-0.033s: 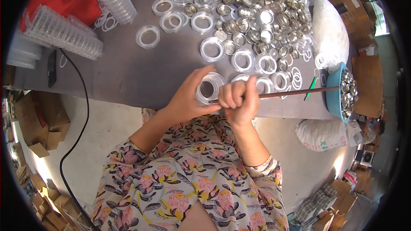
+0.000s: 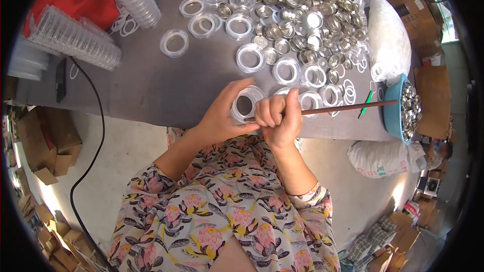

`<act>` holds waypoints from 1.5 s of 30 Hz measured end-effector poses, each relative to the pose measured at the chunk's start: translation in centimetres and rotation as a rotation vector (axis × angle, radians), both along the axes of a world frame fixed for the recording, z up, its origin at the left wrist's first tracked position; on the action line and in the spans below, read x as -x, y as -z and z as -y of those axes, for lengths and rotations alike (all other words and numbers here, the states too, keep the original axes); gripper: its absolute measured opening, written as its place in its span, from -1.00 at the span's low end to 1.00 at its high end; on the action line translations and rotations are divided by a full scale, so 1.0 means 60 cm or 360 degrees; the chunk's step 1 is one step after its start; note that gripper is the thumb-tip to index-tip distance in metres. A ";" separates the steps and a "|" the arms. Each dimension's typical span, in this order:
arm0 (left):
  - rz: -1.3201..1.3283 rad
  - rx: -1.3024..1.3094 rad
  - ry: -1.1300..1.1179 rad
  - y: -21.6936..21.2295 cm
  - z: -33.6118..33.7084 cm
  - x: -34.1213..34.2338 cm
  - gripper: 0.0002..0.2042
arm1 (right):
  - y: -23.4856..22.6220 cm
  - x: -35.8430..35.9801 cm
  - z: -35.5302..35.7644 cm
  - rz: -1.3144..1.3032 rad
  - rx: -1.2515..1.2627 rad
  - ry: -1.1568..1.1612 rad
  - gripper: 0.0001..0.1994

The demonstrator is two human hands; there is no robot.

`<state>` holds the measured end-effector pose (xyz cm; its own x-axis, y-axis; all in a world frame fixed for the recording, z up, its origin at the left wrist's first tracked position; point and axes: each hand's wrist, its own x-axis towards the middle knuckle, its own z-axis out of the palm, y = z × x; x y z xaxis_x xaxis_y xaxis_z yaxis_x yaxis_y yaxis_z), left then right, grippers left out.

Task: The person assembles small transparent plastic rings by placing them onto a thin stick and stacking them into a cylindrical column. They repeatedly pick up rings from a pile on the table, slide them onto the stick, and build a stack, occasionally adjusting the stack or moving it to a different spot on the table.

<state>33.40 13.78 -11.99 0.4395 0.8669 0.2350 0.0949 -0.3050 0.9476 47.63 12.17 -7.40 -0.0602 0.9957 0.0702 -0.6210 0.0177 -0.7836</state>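
At the near table edge, my left hand [image 2: 224,108] curls around a clear round plastic piece [image 2: 257,93] with a white ring inside it, thumb on the near side and fingers on the far side. My right hand [image 2: 279,118] is closed in a fist around a thin brown stick [image 2: 348,107]. One end of the stick touches the near rim of the plastic piece; the other reaches right toward a blue basin [image 2: 392,110]. Several similar clear round pieces [image 2: 286,71] lie just beyond and to the right of my hands.
Small silvery metal cups [image 2: 302,5] are heaped at the far middle. Stacks of clear plastic lids [image 2: 75,40] and a red cloth [image 2: 65,2] are at the left. Right lie a white bag [image 2: 388,38] and a green-handled tool [image 2: 366,104]. A black cable [image 2: 102,121] hangs over the left edge.
My right hand and the stick have shifted slightly left, toward the plastic piece. My left hand keeps its hold with almost no movement.
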 end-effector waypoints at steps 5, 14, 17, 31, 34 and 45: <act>0.0062 0.0001 -0.0057 0.011 0.001 -0.006 -0.24 | -0.003 0.033 -0.047 0.0223 -0.0032 0.0056 -0.40; 0.0035 -0.0037 -0.0101 0.022 0.012 -0.010 -0.20 | -0.037 -0.014 -0.043 0.0605 0.0110 -0.0011 -0.42; 0.0118 -0.0049 -0.0198 0.033 0.013 -0.016 -0.20 | -0.024 0.014 -0.029 0.0417 0.0242 0.0025 -0.42; -0.0010 -0.0178 -0.0135 0.024 0.011 -0.011 -0.18 | -0.019 -0.004 -0.016 0.0265 0.0153 0.0098 -0.42; 0.0005 -0.0263 -0.0220 0.028 -0.011 0.029 -0.22 | -0.012 0.007 -0.013 0.0087 -0.0018 0.0203 -0.43; -0.0906 -0.0899 -0.1088 0.008 -0.090 0.138 -0.76 | -0.037 -0.033 -0.010 0.0117 -0.0207 0.0422 -0.40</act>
<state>25.10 19.20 -12.45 0.0708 0.8008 0.5948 0.7996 -0.4020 0.4461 49.63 12.78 -5.17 0.1911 0.9603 0.2032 -0.5231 0.2748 -0.8068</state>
